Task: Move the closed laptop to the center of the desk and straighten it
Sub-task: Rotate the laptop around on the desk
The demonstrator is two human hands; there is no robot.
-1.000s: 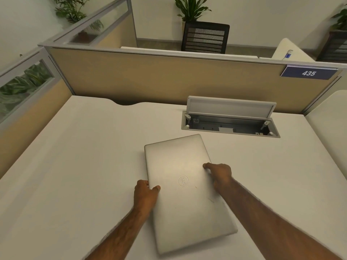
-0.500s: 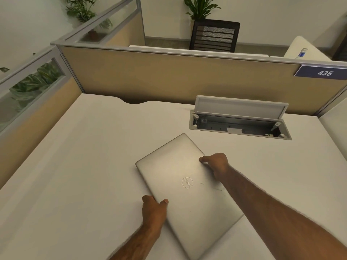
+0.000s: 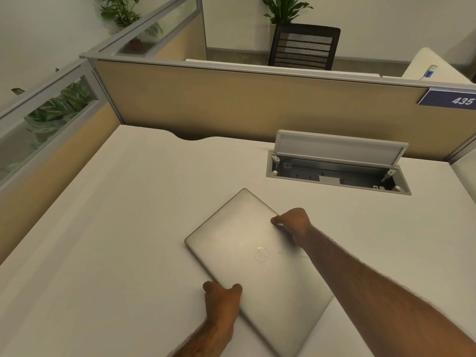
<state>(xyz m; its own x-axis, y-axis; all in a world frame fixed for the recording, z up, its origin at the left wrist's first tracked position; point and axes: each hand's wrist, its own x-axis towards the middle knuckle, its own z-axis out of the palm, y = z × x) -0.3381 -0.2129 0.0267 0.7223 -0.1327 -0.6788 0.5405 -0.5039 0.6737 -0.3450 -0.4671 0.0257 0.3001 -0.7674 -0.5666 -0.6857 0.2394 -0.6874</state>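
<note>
view: head camera, looking forward and down over the work area.
counter: pale, plain surface bounded by tan partition panels at the far side and the left side.
laptop: silver, lid closed, lying flat on the counter near the middle of the view; rotated, with its long edges running diagonally from far-left to near-right rather than parallel to the counter edge; round logo faces up on the lid.
left hand: at the laptop's near-left long edge, thumb on top of the lid, fingers curled against the edge; grasping the laptop.
right hand: at the laptop's far-right long edge near the far corner, fingertips pressed on the lid and edge, forearm crossing above the right part of the lid; grasping the laptop.
cable box: recessed in the counter beyond the laptop and to the right, its grey flap raised upright; apart from the laptop.
partition: tan panel with grey top rail behind the counter; a blue number plate reading 435 hangs at its right end.
background: a black mesh chair and a potted plant stand beyond the partition.
</note>
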